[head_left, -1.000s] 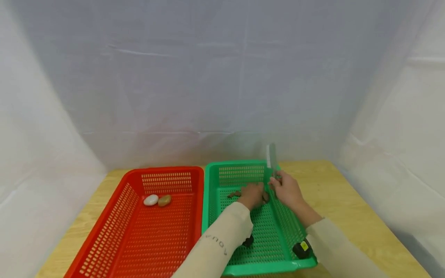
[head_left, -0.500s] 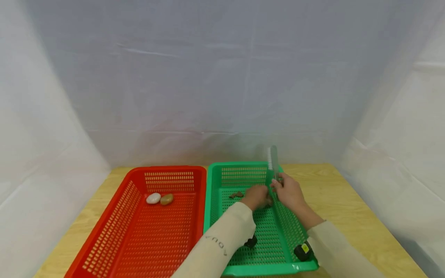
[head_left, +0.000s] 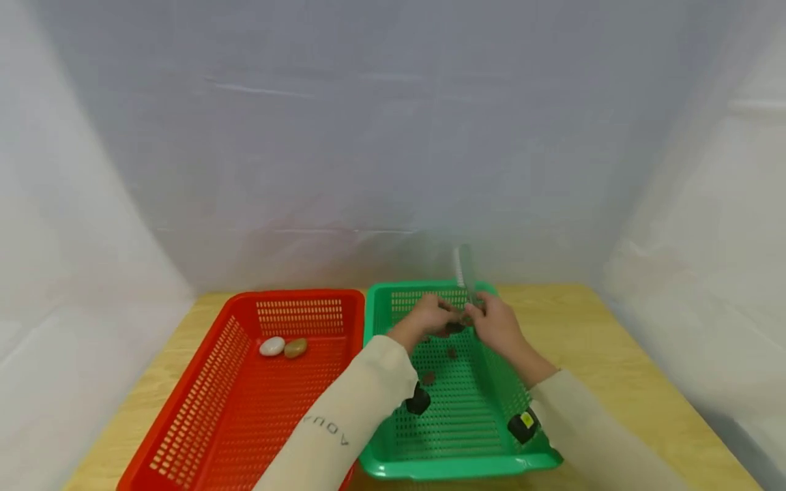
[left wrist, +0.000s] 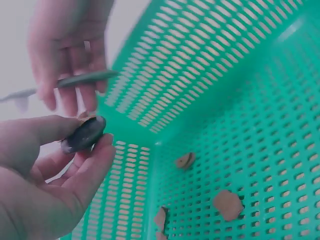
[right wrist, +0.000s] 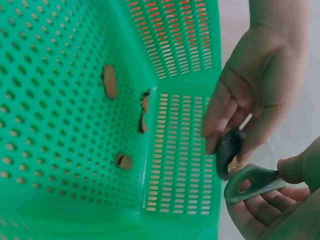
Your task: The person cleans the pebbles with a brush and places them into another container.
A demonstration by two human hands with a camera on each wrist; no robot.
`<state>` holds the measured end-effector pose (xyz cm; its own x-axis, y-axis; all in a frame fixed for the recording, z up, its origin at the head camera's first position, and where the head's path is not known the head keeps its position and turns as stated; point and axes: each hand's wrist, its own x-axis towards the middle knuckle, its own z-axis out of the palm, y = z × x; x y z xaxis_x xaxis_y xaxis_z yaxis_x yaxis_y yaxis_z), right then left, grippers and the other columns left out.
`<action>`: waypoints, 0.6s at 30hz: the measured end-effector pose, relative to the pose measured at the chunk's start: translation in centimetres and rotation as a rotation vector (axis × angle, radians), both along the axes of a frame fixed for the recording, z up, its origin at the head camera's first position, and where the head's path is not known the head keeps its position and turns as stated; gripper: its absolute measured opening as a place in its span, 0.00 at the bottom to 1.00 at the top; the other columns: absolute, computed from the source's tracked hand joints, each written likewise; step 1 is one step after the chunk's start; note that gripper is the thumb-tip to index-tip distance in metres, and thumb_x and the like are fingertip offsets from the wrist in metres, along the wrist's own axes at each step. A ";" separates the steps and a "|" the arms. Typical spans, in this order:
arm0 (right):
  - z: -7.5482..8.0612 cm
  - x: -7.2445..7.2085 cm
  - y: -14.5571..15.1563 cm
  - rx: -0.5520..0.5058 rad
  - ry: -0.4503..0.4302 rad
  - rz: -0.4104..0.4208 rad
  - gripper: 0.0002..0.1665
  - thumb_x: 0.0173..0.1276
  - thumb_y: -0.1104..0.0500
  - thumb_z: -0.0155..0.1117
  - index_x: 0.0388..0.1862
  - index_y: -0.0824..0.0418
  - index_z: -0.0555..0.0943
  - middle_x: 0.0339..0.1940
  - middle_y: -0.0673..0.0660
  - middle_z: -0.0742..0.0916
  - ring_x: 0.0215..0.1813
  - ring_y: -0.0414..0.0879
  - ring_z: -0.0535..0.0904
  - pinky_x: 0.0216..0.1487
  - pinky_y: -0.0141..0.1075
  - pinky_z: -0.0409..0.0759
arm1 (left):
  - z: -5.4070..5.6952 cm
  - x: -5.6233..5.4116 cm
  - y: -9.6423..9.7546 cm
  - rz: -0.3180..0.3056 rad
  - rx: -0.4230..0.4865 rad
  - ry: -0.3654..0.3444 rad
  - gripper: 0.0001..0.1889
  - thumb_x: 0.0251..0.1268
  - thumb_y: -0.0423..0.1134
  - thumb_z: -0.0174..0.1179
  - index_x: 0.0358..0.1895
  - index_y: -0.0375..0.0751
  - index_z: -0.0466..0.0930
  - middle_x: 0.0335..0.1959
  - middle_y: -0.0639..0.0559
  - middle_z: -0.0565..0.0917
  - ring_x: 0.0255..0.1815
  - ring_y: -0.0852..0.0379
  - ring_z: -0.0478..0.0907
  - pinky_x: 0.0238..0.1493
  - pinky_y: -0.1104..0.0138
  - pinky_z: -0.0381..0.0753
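Over the far part of the green basket (head_left: 454,468), my left hand (head_left: 424,319) pinches a smooth dark stone (left wrist: 86,136) between thumb and fingers. A brownish patch shows on the stone's edge in the left wrist view. My right hand (head_left: 499,329), just beside it, grips a brush (head_left: 467,269) by its grey-green handle (right wrist: 261,182), white bristles up and facing left. The handle's looped end is close to the stone. Several brown clay-like lumps (left wrist: 228,205) lie on the basket floor below.
To the left stands a red basket (head_left: 295,294) with a white stone (head_left: 272,346) and a tan stone (head_left: 295,348) in it. Both baskets rest on a wooden table (head_left: 604,354). White sheeting (head_left: 393,150) closes off the back and sides.
My left hand has come up from the basket floor with the dark stone, to beside my right hand. The brush has shifted slightly left. More brown lumps show on the basket floor.
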<state>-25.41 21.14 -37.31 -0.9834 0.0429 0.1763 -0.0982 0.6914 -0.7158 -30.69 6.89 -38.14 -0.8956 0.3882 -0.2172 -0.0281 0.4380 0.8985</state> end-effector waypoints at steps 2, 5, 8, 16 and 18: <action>0.0 -0.4 -0.7 0.002 0.013 0.016 0.27 0.77 0.60 0.51 0.67 0.78 0.64 0.47 0.70 0.85 0.43 0.58 0.85 0.34 0.39 0.82 | 0.3 -0.1 -1.4 0.028 0.092 -0.058 0.17 0.67 0.42 0.63 0.55 0.37 0.82 0.49 0.42 0.84 0.46 0.45 0.84 0.55 0.48 0.77; 0.0 -0.6 -1.0 -0.009 0.037 0.045 0.25 0.78 0.61 0.50 0.65 0.77 0.66 0.44 0.69 0.86 0.41 0.58 0.85 0.33 0.40 0.82 | 0.5 -0.1 -2.7 0.052 0.224 -0.105 0.17 0.66 0.40 0.63 0.54 0.35 0.82 0.50 0.40 0.83 0.48 0.45 0.83 0.52 0.54 0.80; 0.0 -0.7 -1.0 -0.015 0.052 0.097 0.23 0.77 0.62 0.51 0.63 0.77 0.68 0.41 0.68 0.87 0.40 0.58 0.85 0.32 0.40 0.82 | 0.4 -0.1 -3.5 0.102 0.322 -0.121 0.16 0.67 0.36 0.62 0.54 0.31 0.81 0.51 0.38 0.82 0.47 0.47 0.83 0.47 0.61 0.83; -0.8 -0.8 -1.4 0.030 0.019 0.207 0.21 0.75 0.64 0.53 0.61 0.75 0.70 0.41 0.67 0.87 0.39 0.56 0.85 0.32 0.40 0.82 | -0.6 0.6 -5.8 0.263 0.491 -0.269 0.21 0.69 0.35 0.60 0.63 0.33 0.75 0.60 0.34 0.75 0.47 0.48 0.84 0.44 0.65 0.84; -1.1 -0.9 -1.5 0.041 0.005 0.234 0.22 0.76 0.64 0.53 0.63 0.76 0.69 0.42 0.68 0.86 0.39 0.56 0.85 0.34 0.40 0.83 | -0.9 0.6 -6.1 0.265 0.522 -0.274 0.21 0.71 0.35 0.58 0.64 0.32 0.73 0.60 0.33 0.74 0.47 0.47 0.84 0.44 0.65 0.83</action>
